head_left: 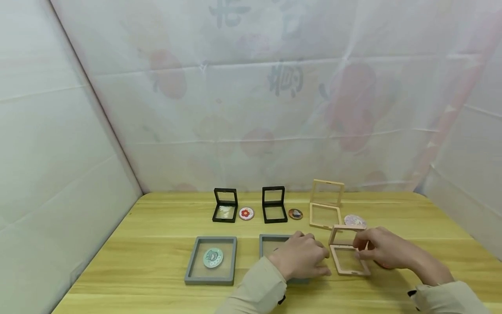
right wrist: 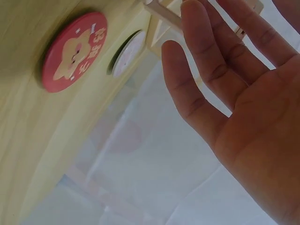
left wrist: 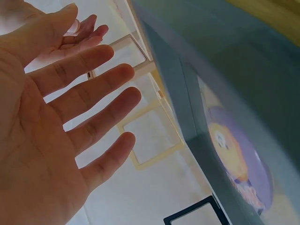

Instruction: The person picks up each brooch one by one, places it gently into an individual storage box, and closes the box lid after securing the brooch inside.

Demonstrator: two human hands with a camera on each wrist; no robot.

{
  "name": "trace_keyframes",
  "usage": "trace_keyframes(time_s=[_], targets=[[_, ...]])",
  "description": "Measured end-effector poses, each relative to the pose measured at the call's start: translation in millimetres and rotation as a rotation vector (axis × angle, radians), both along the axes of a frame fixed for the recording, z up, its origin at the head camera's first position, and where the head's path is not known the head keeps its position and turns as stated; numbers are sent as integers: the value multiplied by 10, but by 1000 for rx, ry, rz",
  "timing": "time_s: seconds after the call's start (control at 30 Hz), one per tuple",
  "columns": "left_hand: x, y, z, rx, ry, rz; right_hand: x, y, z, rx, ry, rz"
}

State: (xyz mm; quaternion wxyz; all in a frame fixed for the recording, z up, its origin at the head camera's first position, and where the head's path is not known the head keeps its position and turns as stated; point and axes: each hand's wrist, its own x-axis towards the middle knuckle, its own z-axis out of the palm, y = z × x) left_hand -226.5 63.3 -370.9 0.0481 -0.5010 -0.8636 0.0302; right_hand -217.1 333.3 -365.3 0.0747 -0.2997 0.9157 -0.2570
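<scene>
My left hand (head_left: 302,257), fingers spread in the left wrist view, is over a grey display frame (head_left: 270,238) and hides much of it. Inside that frame is a purple round badge (left wrist: 241,159) with a cartoon figure. My right hand (head_left: 386,248) is at the right side of a small pink frame (head_left: 354,273), whose lid stands raised. Its fingers (right wrist: 218,70) are slightly bent, their tips close by the lid, and nothing shows in their grip. A red round badge (right wrist: 75,51) with a yellow star figure lies on the table beside this hand, mostly hidden in the head view.
Another grey frame (head_left: 191,261) with a green badge (head_left: 213,257) lies left. Behind stand two opened black frames (head_left: 225,203) (head_left: 273,203) and an opened yellow frame (head_left: 325,205). Beside them lie a flower badge (head_left: 246,213), a dark badge (head_left: 295,214) and a pale badge (head_left: 354,221).
</scene>
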Motion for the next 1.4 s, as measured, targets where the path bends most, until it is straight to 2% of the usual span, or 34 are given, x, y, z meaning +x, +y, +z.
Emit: trace_keyframes(time_s=[0.13, 0.37, 0.57, 0.73, 0.93, 1.13, 1.4], targets=[[13, 45, -4, -5, 6, 6, -10, 36, -34, -16, 15, 8], [9, 155, -68, -7, 11, -2, 17, 73, -52, -28, -48, -18], [0, 193, -100, -30, 2, 31, 34, 132, -45, -28, -82, -61], [-36, 200, -117, -39, 0, 56, 23, 184, -41, 3, -46, -81], [-71, 217, -117, -33, -24, 84, 20, 245, -36, -43, -88, -95], [-67, 239, -132, -23, -64, 77, 21, 288, -21, 26, -20, -115], [-71, 235, -145, -39, -45, 65, 72, 374, -51, 105, 53, -182]])
